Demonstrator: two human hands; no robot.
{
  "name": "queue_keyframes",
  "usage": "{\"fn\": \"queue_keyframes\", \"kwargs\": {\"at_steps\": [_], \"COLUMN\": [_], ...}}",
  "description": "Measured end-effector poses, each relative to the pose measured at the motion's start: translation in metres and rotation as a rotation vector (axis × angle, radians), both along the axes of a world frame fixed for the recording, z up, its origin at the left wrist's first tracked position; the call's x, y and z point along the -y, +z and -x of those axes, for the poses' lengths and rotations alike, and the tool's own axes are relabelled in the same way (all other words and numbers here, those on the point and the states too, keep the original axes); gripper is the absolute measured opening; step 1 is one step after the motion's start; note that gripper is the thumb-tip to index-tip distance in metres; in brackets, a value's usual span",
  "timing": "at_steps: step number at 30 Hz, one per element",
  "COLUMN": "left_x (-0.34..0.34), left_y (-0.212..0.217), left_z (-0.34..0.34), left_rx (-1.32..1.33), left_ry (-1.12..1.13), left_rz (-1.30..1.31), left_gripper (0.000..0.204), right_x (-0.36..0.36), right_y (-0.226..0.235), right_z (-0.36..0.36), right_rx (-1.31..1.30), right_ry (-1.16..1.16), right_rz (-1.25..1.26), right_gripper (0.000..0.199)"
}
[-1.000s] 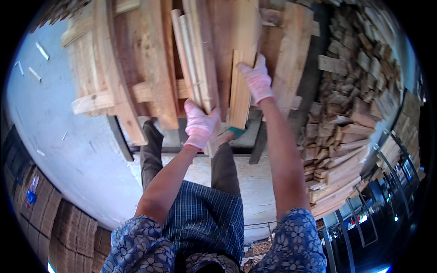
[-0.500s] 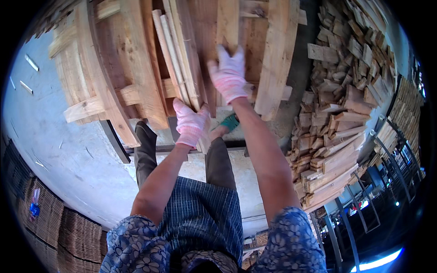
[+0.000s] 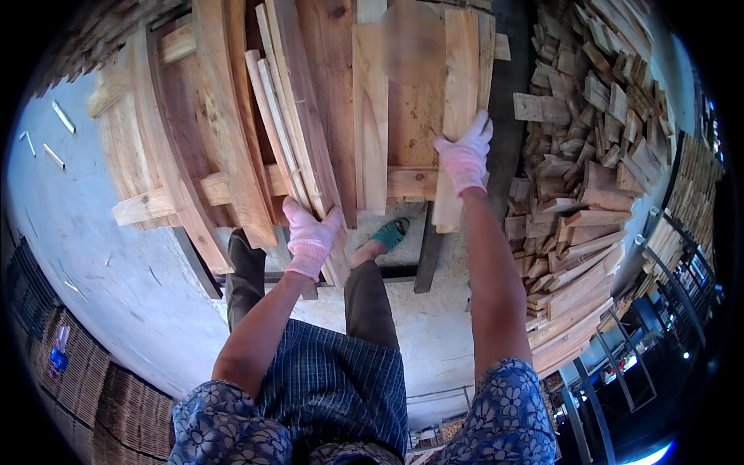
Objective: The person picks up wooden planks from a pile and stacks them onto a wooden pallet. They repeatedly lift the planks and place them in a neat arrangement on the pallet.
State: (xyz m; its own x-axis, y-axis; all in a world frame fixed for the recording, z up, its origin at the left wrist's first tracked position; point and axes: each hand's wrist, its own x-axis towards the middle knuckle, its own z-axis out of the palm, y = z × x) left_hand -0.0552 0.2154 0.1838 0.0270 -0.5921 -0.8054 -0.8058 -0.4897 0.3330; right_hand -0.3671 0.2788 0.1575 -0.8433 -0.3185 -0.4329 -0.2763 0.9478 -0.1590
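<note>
Both my hands wear pale pink-white work gloves. My left hand (image 3: pixel 311 239) is closed around the near ends of a bundle of narrow wooden strips (image 3: pixel 273 116) and a longer board beside them. At the right end of the stack, my right hand (image 3: pixel 467 155) grips a wooden plank (image 3: pixel 459 77), thumb by its left edge and fingers over its right edge. Between the hands lies another loose plank (image 3: pixel 370 116), lengthwise over wider boards. The fingertips under the wood are hidden.
A dark metal stand (image 3: pixel 428 248) supports the boards, with a crosspiece (image 3: pixel 155 203) under the planks. Cut wood pieces (image 3: pixel 573 225) are heaped at the right. Long planks (image 3: pixel 167 147) lie at left. Wood scraps (image 3: pixel 63 116) dot the floor; woven stacks (image 3: pixel 74 356) stand lower left.
My right hand has moved right, from the middle of the boards to the rightmost plank. My left hand stays on the bundle, slightly lower in view.
</note>
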Motion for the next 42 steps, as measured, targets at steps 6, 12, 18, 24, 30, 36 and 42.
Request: {"fn": "queue_keyframes", "kwargs": {"at_steps": [6,12,18,24,30,36,42], "left_x": [-0.002,-0.011,0.022,0.041,0.043,-0.006,-0.029], "left_y": [-0.003,-0.015,0.017,0.016,0.018,0.008,-0.001], "left_z": [-0.006,-0.007,-0.010,-0.023,-0.022,0.003,0.054], "left_rx": [-0.125,0.001,-0.047,-0.144,-0.067,-0.083,0.222], "left_ry": [0.095,-0.188,-0.106,-0.064,-0.188,-0.317,-0.494], "left_rz": [0.020,0.203,-0.045,-0.241,-0.245,0.126,0.280], "left_gripper": [0.101,0.106,0.102,0.135,0.120,0.081,0.081], "right_x": [-0.017,0.025,0.082,0.151,0.108,0.017,0.025], "right_y": [-0.023,-0.059,0.013,0.041,0.017,0.055,0.036], "right_z": [0.018,-0.045,-0.072,-0.177,-0.130,-0.079,0.015], "right_rx": [0.228,0.318,-0.112,0.550,0.819,0.542,0.031], "right_ry": [-0.145,-0.075,0.444,0.217,0.111,-0.001,0.126], "right_rz": [0.368,0.572,0.238,0.169,0.520,0.554,-0.087], "right_gripper": [0.119,0.099,0.081,0.128,0.106,0.086,0.089]}}
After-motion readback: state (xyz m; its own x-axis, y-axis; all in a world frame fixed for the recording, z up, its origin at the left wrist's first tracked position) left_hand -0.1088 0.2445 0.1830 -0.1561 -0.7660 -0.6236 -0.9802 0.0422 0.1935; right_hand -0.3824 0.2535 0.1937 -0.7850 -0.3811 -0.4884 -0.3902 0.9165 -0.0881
